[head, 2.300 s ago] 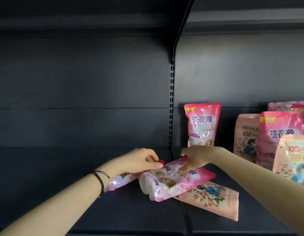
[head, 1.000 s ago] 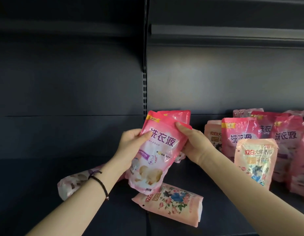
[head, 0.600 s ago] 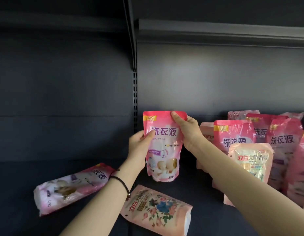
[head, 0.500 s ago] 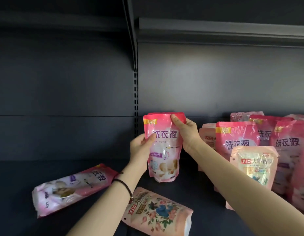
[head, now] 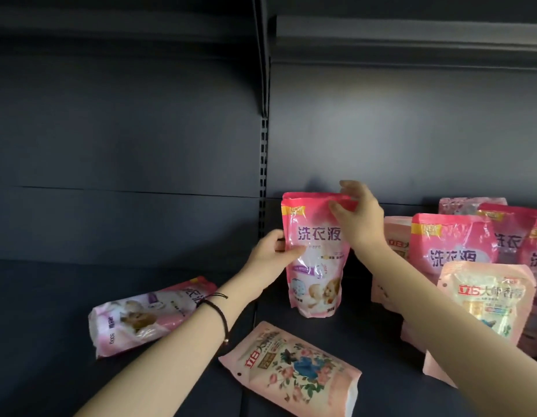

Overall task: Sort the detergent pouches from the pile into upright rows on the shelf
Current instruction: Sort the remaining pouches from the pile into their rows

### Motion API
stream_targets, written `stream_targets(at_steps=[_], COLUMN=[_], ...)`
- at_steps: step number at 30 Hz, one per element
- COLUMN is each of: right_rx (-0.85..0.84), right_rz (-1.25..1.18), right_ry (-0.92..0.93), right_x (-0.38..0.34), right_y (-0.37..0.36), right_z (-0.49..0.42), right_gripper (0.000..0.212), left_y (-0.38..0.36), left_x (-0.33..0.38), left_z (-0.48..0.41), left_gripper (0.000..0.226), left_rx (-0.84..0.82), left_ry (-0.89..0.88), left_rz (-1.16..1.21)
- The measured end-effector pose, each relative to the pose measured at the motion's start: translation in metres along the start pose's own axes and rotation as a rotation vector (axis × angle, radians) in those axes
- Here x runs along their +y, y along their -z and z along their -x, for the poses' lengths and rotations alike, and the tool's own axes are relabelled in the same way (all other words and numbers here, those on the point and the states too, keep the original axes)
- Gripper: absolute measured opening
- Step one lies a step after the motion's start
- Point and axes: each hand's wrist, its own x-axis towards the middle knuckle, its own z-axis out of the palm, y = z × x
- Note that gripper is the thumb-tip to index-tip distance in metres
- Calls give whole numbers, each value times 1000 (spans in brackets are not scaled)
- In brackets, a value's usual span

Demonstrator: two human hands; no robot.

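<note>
A bright pink detergent pouch (head: 314, 266) stands upright on the dark shelf (head: 50, 296), just right of the slotted upright post. My left hand (head: 271, 254) grips its left edge and my right hand (head: 357, 218) pinches its top right corner. A second pouch's top shows directly behind it. One pink pouch (head: 147, 316) lies flat to the left. A pale floral pouch (head: 291, 370) lies flat near the front, below my arms. Upright pouches (head: 454, 245) stand in rows on the right, with a pale floral one (head: 487, 305) in front.
The slotted post (head: 263, 176) divides the two shelf bays. An upper shelf's front edge (head: 411, 34) overhangs the pouches. The shelf's back wall (head: 126, 145) is dark and bare.
Both hands lifted the pink pouch from the pile, turned it upright and set it against the standing one at the back. The right hand has slid to its top corner.
</note>
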Motion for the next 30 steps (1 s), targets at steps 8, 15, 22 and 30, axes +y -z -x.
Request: stream_targets(at_steps=[8,15,22,30], right_rx=[-352,-837,-986,-1141], right_rz=[451,1001,1119,947], right_ry=[625,815,719,6], right_x=[-52,-72,-71,-62], right_y=[4,-55,-118,-177], right_z=[27,64,93,107], right_gripper=[21,50,55,56], left_y=[130,199,227,233], left_x=[13,0,-31,-72], left_z=[35,45,39,26], left_gripper=[23,47,53,64], left_rx=[-179,-326,-333,-367], left_ry=[-142,-227,-376,-103], left_rz=[-1026,-1758,-1793,-1444])
